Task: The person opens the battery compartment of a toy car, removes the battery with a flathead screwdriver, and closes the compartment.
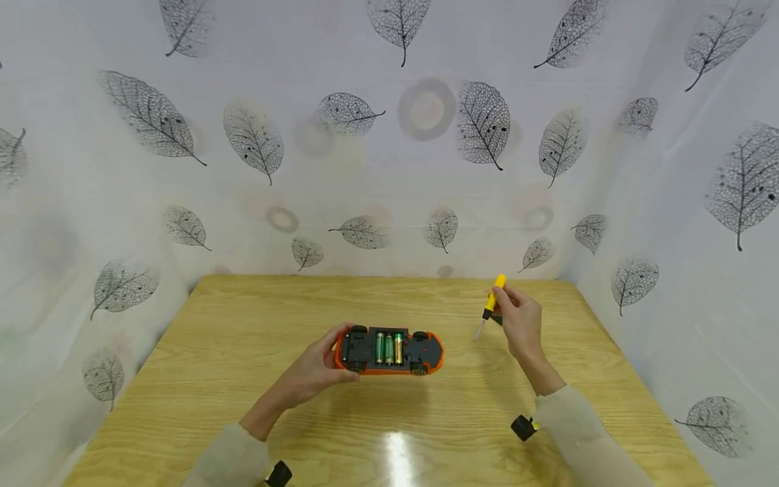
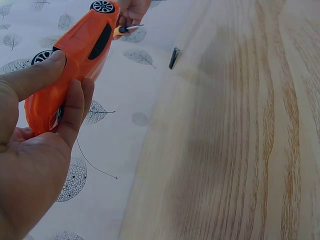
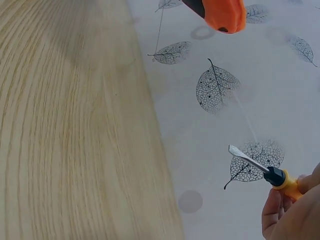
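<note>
The car (image 1: 426, 350) is held above the surface (image 1: 243, 318), underside toward the head camera, its long axis running left to right and its rounded end pointing right. The left hand (image 1: 313, 370) grips the opposite end, thumb on the near side and fingers on the far side. The right hand (image 1: 522, 323), well apart from the left, pinches the yellow handle of the screwdriver (image 1: 491, 299); the tip points down and to the left in the head view, toward the car's side of the surface. Only the head view exposes the black underside and its uncovered bay (image 1: 389, 330), where three cylindrical batteries (image 1: 389, 348) lie side by side across the long axis, green and gold in finish. The left wrist view instead presents the glossy orange body, spoked wheels (image 2: 102, 6) and dark window (image 2: 101, 42). The right wrist view resolves the flat metal blade (image 3: 248, 159) and black collar (image 3: 274, 176). A dark piece (image 2: 173, 59) rests on the wood-grained surface, plain in the left wrist view and partly covered by the right hand in the head view. Behind hangs a pale leaf-printed sheet (image 1: 365, 176).
</note>
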### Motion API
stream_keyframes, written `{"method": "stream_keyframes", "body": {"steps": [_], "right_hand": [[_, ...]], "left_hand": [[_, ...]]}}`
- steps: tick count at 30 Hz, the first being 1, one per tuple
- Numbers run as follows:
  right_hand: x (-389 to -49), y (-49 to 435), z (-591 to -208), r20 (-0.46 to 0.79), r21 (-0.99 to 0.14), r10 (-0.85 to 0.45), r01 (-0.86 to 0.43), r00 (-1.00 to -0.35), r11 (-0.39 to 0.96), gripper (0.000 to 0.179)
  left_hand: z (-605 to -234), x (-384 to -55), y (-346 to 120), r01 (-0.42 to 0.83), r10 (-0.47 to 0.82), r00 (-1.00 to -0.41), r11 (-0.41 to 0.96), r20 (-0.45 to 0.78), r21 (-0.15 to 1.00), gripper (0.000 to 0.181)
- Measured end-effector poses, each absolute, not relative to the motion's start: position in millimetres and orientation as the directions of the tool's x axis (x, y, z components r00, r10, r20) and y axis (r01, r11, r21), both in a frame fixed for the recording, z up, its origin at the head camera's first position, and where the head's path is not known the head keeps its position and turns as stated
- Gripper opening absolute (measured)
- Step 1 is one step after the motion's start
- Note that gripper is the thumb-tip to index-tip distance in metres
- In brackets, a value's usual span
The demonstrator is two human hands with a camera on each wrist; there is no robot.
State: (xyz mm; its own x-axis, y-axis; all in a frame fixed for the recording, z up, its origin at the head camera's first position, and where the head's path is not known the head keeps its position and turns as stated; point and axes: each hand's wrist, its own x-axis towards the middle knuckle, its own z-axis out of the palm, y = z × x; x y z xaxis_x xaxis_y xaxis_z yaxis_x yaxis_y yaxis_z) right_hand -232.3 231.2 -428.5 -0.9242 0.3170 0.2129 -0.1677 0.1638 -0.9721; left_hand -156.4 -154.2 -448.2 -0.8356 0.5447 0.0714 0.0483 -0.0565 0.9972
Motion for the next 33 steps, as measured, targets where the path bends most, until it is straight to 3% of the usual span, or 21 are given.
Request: {"method": "stream_keyframes", "body": {"steps": [9,33], "right_hand": [[-240.3,236.9,-451.8,0.144,-0.973,0.289,-0.082,-0.946,0.216,0.044],[-248.6,232.0,-482.3,0.107,-0.939,0.265,-0.01,-0.958,0.344,0.036]], "left_hand": [[-447.3,-156.8,-153.1,0.049,0.543,-0.836,-0.067,0.078,0.997,0.09],[-451.6,-153.3,-146.6,0.046,0.547,-0.834,-0.071,0.078,0.996,0.089]]}}
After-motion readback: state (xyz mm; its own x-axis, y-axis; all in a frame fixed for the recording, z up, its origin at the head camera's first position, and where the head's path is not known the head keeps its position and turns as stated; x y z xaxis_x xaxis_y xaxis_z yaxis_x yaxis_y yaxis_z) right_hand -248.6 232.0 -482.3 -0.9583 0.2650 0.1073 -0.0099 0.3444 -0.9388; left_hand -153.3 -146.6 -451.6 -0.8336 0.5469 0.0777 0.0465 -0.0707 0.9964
